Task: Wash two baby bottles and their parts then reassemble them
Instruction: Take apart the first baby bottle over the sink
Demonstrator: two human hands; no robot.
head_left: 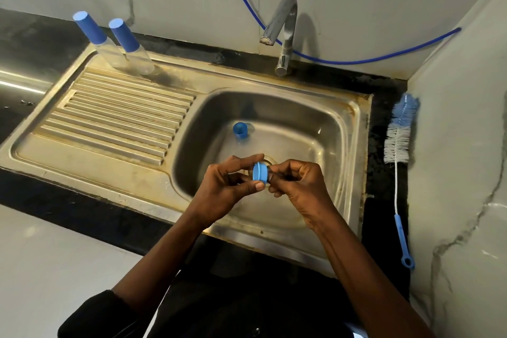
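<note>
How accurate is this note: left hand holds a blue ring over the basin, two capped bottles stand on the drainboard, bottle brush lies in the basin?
One error. The head view shows the bottle brush lying on the dark counter right of the basin, not in it. The rest stands.

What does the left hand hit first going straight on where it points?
The left hand points right and already pinches the blue ring; straight beyond is the right hand, holding the ring's other side, apparently at equal depth.
</note>
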